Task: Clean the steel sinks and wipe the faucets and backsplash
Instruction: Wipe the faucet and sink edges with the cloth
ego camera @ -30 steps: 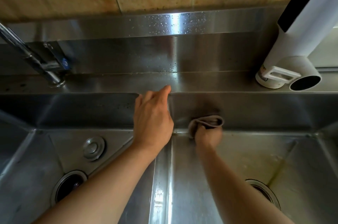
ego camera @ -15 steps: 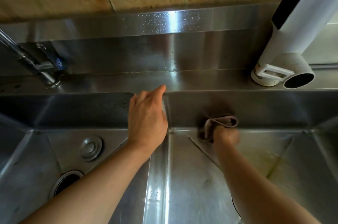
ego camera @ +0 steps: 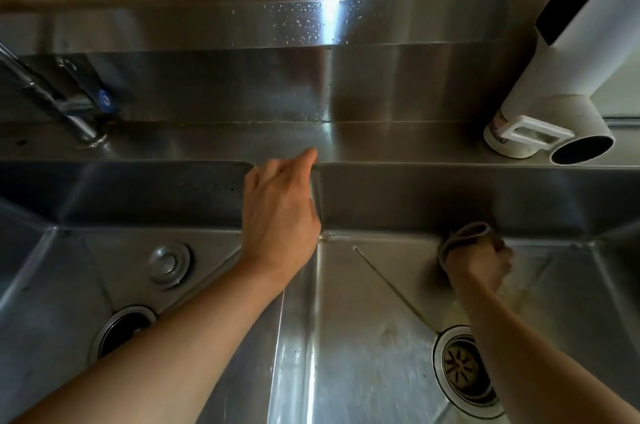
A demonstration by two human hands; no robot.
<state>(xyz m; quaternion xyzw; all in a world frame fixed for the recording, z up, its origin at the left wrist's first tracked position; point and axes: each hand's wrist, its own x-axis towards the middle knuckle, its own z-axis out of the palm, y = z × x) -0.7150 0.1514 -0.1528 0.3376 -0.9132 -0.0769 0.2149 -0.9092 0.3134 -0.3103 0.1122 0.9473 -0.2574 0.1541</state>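
We are scrubbing the right sink (ego camera: 363, 337), and the stroke has travelled: a second ago the cloth (ego camera: 464, 238) was tucked into the back seam just right of the divider (ego camera: 313, 285), and now it sits further toward three o'clock, roughly midway along that seam where the back wall meets the floor. Our right hand (ego camera: 478, 267) is bunched tight around the cloth, fingers curled over it and pressing it into the corner line; it is blurred, so we judge it to be mid-sweep. Our left hand (ego camera: 278, 212) has not shifted. It rests on top of the divider with fingers loosely extended, holding nothing, its index fingertip reaching the rear ledge (ego camera: 381, 143) toward twelve o'clock as a brace.

From this we judge that the left part of the back seam is done and the rest remains, along with the yellowish staining on the floor near the right drain (ego camera: 464, 371) at five o'clock. The left sink (ego camera: 69, 285) with its drain (ego camera: 126, 328) at seven o'clock, the steel faucet (ego camera: 52, 94) at ten o'clock, the white faucet (ego camera: 568, 77) at two o'clock and the droplet-spotted backsplash (ego camera: 259, 84) look untouched yet.
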